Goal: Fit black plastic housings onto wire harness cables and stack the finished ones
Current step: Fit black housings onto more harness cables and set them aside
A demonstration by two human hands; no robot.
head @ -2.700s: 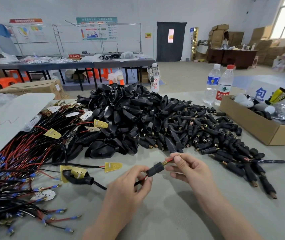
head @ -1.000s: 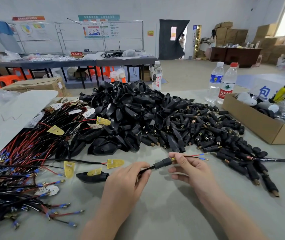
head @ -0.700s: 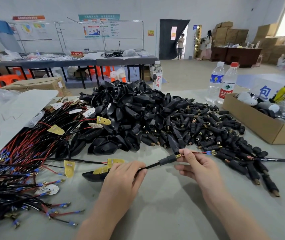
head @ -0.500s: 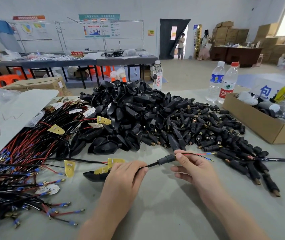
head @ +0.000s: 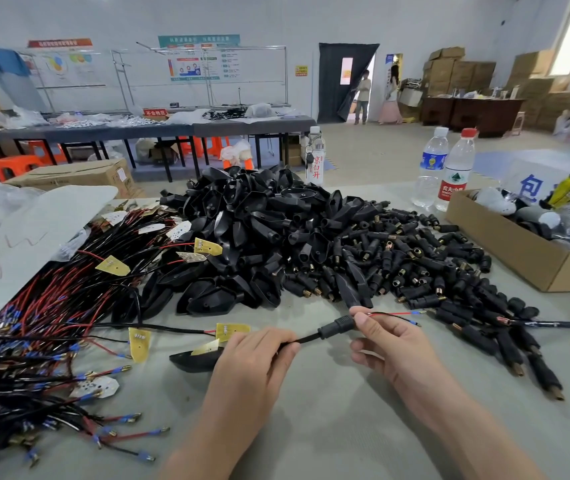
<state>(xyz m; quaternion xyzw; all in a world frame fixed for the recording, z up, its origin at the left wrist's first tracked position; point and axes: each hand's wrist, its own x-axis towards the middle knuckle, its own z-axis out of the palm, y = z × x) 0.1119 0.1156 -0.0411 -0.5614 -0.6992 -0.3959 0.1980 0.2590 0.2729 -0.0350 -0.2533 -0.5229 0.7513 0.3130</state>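
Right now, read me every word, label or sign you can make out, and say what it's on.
"不合格区": red sign on the far table.
"京白开", first character maybe cut off: bottle behind the housing pile.
"农夫山", rest turned away: red-label bottle.
"包": white sheet behind the cardboard box.
Too small or blurred: wall posters, yellow notice by the door, blue-label bottle.

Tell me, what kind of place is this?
Probably a small factory or assembly workshop. A big pile of black plastic housings and bundles of wire harnesses cover the table, and cardboard boxes are stacked by the far wall.
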